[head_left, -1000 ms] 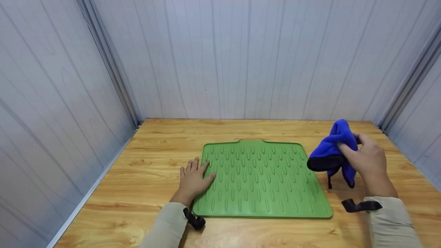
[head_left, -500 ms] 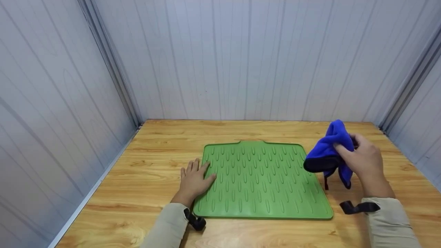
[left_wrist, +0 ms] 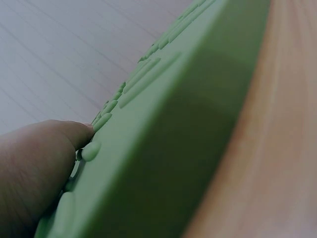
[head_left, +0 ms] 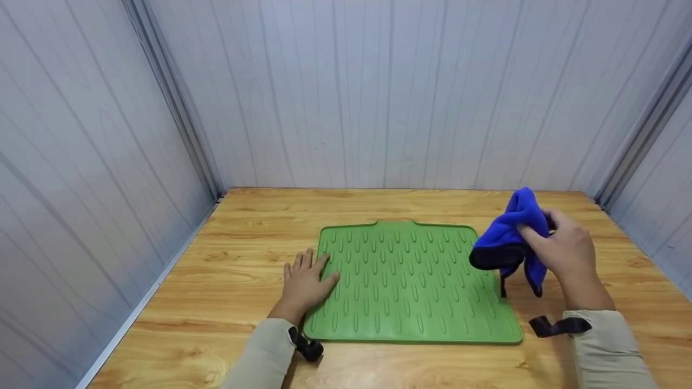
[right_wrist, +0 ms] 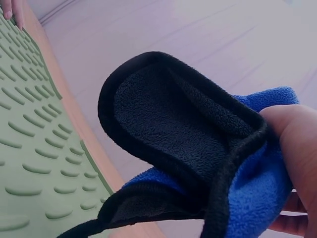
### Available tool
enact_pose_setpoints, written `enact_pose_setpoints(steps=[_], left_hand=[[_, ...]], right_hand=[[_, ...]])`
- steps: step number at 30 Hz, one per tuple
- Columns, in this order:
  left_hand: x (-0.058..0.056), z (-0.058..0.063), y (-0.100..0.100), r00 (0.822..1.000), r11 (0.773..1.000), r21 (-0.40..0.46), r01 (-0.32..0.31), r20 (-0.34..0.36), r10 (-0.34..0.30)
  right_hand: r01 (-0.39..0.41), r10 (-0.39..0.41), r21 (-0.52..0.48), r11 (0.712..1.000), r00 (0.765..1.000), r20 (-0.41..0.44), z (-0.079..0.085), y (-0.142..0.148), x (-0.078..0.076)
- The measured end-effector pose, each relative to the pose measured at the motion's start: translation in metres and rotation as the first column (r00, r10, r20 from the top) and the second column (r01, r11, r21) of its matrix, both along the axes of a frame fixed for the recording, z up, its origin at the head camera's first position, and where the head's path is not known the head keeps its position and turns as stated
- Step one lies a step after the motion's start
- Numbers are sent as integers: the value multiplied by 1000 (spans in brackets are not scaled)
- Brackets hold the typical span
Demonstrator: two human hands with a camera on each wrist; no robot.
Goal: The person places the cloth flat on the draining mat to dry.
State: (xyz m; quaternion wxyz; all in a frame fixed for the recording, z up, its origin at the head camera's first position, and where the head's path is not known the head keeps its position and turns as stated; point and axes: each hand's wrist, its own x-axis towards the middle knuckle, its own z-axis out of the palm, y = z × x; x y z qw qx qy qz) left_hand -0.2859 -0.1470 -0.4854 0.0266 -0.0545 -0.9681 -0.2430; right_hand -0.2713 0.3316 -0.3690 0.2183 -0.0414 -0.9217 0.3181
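A green silicone mat [head_left: 400, 281] with rows of raised oval ridges lies flat on the table. My left hand [head_left: 304, 283] rests on the mat's left edge, fingers spread and straight; in the left wrist view its thumb [left_wrist: 44, 158] touches the ridged surface. Above the mat's right edge, my right hand [head_left: 567, 246] pinches a bunched blue cloth [head_left: 511, 224] with black trim between thumb and fingers. The cloth hangs in the air, a dark strap dangling below it. In the right wrist view the cloth's black lining [right_wrist: 163, 114] faces the camera, and most of the gripping fingers are hidden.
The wooden table [head_left: 227, 302] has bare surface left of the mat and along its front. Pale panel walls [head_left: 357, 97] close off the back and both sides. A black strap [head_left: 562, 326] is on the right wrist, and another [head_left: 307, 346] on the left.
My right hand has moved a little to the left with the blue cloth, bringing it over the mat's right edge. My left hand stays in place on the mat.
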Motion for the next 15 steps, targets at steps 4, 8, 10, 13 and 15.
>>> enact_pose_setpoints(steps=[4, 8, 10, 13, 15], left_hand=[[1, 1, 0, 1000, 1000, 5, -4, 6, 4], [0, 1, 0, 1000, 1000, 9, -6, 4, 6], [0, 1, 0, 1000, 1000, 11, -5, 3, 5], [0, 0, 0, 1000, 1000, 18, -3, 2, 3], [0, 0, 0, 1000, 1000, 24, -1, 2, 1]], right_hand=[[-16, 16, -3, 1000, 1000, -17, -1, -6, 0], [-33, 33, 0, 999, 999, -29, -1, -14, -1], [-44, 44, -1, 999, 999, -26, 0, -18, -1], [-58, 58, 1, 998, 998, -17, 3, -24, -1], [-63, 63, -2, 998, 998, -14, 4, -28, -1]])
